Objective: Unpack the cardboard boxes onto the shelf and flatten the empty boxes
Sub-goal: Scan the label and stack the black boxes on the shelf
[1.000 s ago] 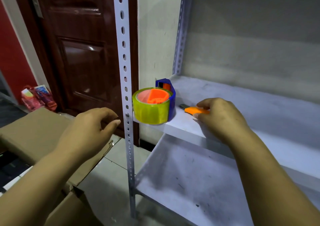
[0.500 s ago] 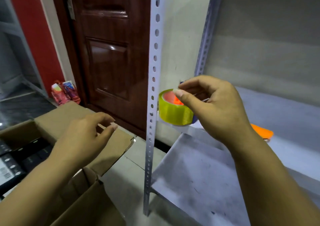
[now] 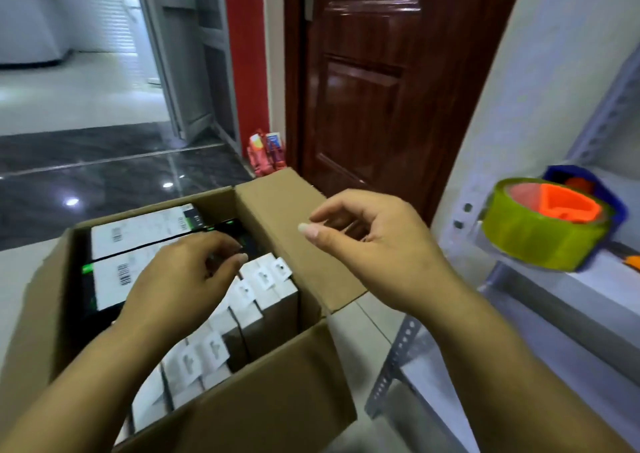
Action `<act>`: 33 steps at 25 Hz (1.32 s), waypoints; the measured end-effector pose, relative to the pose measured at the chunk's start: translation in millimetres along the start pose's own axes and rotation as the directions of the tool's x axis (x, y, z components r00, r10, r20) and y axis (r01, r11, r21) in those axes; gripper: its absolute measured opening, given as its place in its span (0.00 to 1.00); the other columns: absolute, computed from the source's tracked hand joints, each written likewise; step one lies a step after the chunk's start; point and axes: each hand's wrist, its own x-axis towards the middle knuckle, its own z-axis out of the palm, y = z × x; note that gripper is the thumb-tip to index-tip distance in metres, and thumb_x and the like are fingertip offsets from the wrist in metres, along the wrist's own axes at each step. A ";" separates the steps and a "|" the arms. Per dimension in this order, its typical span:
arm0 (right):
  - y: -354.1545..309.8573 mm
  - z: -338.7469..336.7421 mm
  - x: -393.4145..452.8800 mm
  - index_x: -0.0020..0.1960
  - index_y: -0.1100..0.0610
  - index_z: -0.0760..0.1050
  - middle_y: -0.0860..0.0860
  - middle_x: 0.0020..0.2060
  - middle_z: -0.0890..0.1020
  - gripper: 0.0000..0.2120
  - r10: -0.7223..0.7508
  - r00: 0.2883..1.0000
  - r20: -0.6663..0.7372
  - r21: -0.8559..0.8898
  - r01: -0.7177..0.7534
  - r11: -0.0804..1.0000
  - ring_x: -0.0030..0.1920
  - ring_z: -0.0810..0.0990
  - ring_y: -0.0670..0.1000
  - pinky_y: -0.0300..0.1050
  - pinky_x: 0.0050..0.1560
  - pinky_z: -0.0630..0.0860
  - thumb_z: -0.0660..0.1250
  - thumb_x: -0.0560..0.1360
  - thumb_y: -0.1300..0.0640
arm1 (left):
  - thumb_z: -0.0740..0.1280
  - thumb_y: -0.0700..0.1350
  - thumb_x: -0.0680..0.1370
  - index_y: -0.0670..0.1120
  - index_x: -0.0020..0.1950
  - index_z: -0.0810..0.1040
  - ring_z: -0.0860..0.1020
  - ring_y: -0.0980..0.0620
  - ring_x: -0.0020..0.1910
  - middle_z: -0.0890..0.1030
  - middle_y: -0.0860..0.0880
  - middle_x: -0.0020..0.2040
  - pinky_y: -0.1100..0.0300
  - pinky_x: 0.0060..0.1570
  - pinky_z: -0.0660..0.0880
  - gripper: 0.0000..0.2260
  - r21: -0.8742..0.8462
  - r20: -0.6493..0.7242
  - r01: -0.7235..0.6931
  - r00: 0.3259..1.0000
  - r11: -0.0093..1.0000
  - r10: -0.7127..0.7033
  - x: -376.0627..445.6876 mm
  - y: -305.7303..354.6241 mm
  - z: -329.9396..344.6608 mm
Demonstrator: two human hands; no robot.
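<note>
Beside the dark red wooden door [image 3: 363, 106], the grey metal shelf [image 3: 588, 307] with perforated uprights rises at the right, its boards bare of unpacked goods in what shows. Below and to its left, on the pale tiled floor [image 3: 367, 317], stands the open brown cardboard box [image 3: 263, 407], flaps up, packed with small white-and-black retail boxes [image 3: 263, 279] on edge in a row running from near to far, plus flatter white ones with barcodes along the far side. On the shelf's near corner sits a yellow-green roll of tape on a blue and orange dispenser [image 3: 543, 230]. The left hand [image 3: 180, 282] is down inside the carton, its fingers curled onto the box tops; whether they already pinch one I cannot tell. The right hand [image 3: 377, 241] hovers above the right flap, fingers loosely bent, holding nothing. The packed goods lie directly under the left hand, clearly the nearer one, so the first lift looks to be its job, straight up and rightward to the shelf.
</note>
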 end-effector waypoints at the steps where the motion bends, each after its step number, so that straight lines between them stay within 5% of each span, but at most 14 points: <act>1: 0.3 12.4 4.6 0.49 0.47 0.81 0.41 0.38 0.81 0.10 0.002 0.999 0.048 -0.007 -0.002 1.000 0.40 0.79 0.42 0.40 0.40 0.78 0.70 0.73 0.43 | 0.67 0.52 0.76 0.56 0.49 0.79 0.76 0.60 0.42 0.80 0.58 0.45 0.60 0.40 0.74 0.04 0.000 -0.008 0.043 0.999 0.999 -0.043 -5.9 -11.4 -4.6; 6: 5.6 72.7 26.0 0.50 0.47 0.80 0.40 0.38 0.81 0.09 0.000 0.964 0.265 -0.022 0.006 1.000 0.40 0.78 0.39 0.38 0.42 0.77 0.70 0.74 0.43 | 0.67 0.52 0.76 0.60 0.45 0.75 0.77 0.59 0.42 0.78 0.61 0.41 0.66 0.37 0.70 0.03 0.031 -0.062 0.203 0.978 0.979 -0.201 -35.8 -57.6 -21.9; 13: 26.9 138.0 54.4 0.53 0.45 0.78 0.41 0.41 0.80 0.12 0.041 0.894 0.447 -0.111 0.010 0.994 0.41 0.78 0.43 0.45 0.44 0.80 0.68 0.74 0.41 | 0.67 0.49 0.77 0.51 0.50 0.80 0.76 0.61 0.40 0.79 0.57 0.42 0.70 0.37 0.70 0.05 0.028 -0.135 0.398 0.910 0.917 -0.391 -59.0 -111.2 -18.0; 18: 46.3 168.1 87.5 0.46 0.47 0.77 0.44 0.38 0.81 0.09 0.092 0.869 0.487 -0.171 -0.009 0.985 0.38 0.78 0.45 0.46 0.40 0.78 0.69 0.74 0.42 | 0.68 0.49 0.76 0.50 0.50 0.81 0.75 0.54 0.43 0.79 0.54 0.45 0.61 0.40 0.69 0.05 0.081 -0.227 0.480 0.862 0.874 -0.453 -58.5 -138.3 -21.6; 24: 50.9 201.0 127.4 0.59 0.52 0.73 0.45 0.46 0.79 0.15 0.143 0.859 0.491 -0.295 0.010 0.955 0.43 0.80 0.48 0.51 0.48 0.80 0.67 0.76 0.45 | 0.68 0.45 0.77 0.44 0.56 0.80 0.75 0.43 0.55 0.77 0.46 0.56 0.50 0.54 0.74 0.10 0.104 -0.319 0.559 0.802 0.823 -0.505 -46.6 -163.9 -23.0; 28: 68.3 227.0 150.1 0.58 0.53 0.74 0.49 0.53 0.80 0.18 0.214 0.831 0.513 -0.358 -0.019 0.933 0.46 0.79 0.50 0.49 0.46 0.79 0.68 0.75 0.42 | 0.62 0.40 0.80 0.38 0.60 0.76 0.74 0.42 0.56 0.75 0.44 0.61 0.56 0.52 0.70 0.11 0.105 -0.322 0.620 0.761 0.777 -0.563 -40.0 -173.0 -15.9; 33: 80.5 245.4 161.8 0.52 0.54 0.78 0.49 0.46 0.83 0.14 0.268 0.743 0.613 -0.218 -0.167 0.962 0.43 0.80 0.50 0.43 0.39 0.75 0.69 0.75 0.44 | 0.59 0.38 0.80 0.37 0.59 0.77 0.75 0.44 0.49 0.77 0.43 0.55 0.57 0.47 0.71 0.11 0.083 -0.309 0.639 0.746 0.764 -0.590 -41.8 -183.1 -9.1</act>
